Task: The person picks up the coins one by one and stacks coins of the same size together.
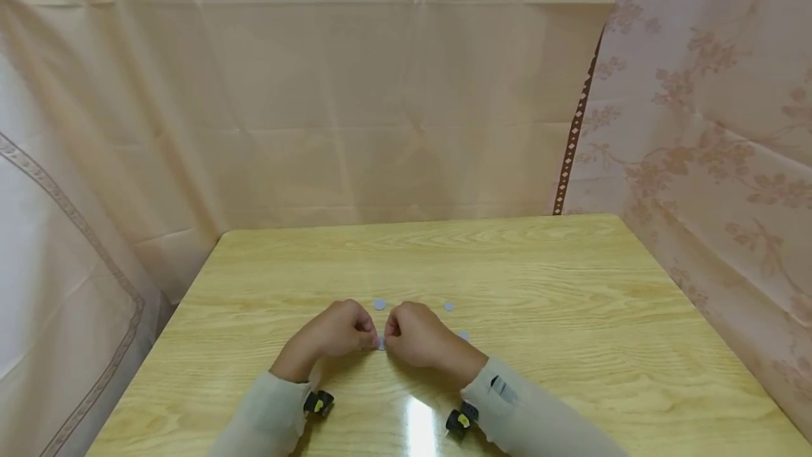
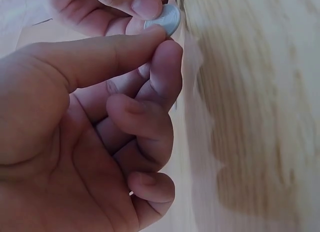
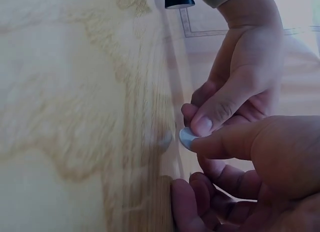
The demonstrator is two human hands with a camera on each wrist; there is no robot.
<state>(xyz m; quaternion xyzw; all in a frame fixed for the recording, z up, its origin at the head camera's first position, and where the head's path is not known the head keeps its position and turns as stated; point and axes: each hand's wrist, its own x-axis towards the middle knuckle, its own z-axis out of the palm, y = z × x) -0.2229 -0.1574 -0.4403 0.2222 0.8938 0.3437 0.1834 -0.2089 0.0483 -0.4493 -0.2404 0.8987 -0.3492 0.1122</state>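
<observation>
A silver coin (image 1: 381, 343), thin and round, is held on edge between both hands just above the table. My left hand (image 1: 342, 328) pinches it with thumb and index finger from the left. From the other side my right hand (image 1: 415, 333) grips the same coin by thumb and forefinger. In the left wrist view, raised marks show on the face of the coin (image 2: 171, 19), while fingertips cover its near part. The remaining fingers of the left hand (image 2: 95, 127) curl loosely below. In the right wrist view the coin (image 3: 187, 138) peeks out between the two thumbs.
Beyond the hands lie two more coins, a larger one (image 1: 380, 304) and a smaller one (image 1: 448, 307). Another coin (image 1: 464, 336) is partly hidden by the right wrist. The wooden table (image 1: 539, 281) ends against a beige curtain (image 1: 380, 90). Black wrist cameras hang under both sleeves.
</observation>
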